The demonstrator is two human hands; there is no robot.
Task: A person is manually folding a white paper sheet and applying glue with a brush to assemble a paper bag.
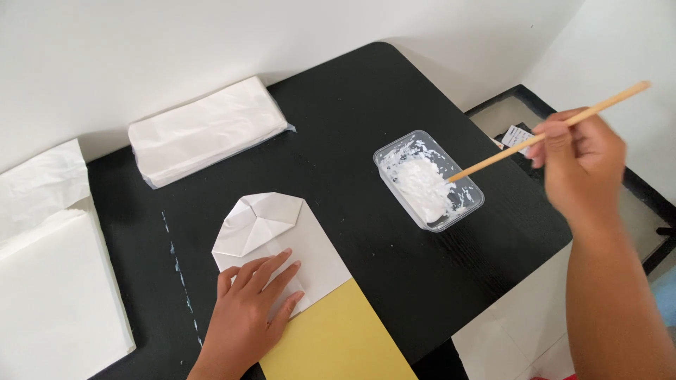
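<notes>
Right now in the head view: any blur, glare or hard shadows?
Head view: the right hand and its wooden stick are slightly motion-blurred; the left hand on the folded white paper is sharp. Light is soft and even, with only faint shadows on the black table. No strong glare; the clear tub of white paste shows mild sheen.

Black desk (366,232), wood grain showing, set against a white wall. Lying flat near the front edge: a folded white paper bag (271,229) with a yellow lower part. Toward the back: a stack of white paper (204,130) in clear wrap. At the left edge: large white sheets (49,281). On the right: a clear plastic tub (428,179) of white paste.
</notes>
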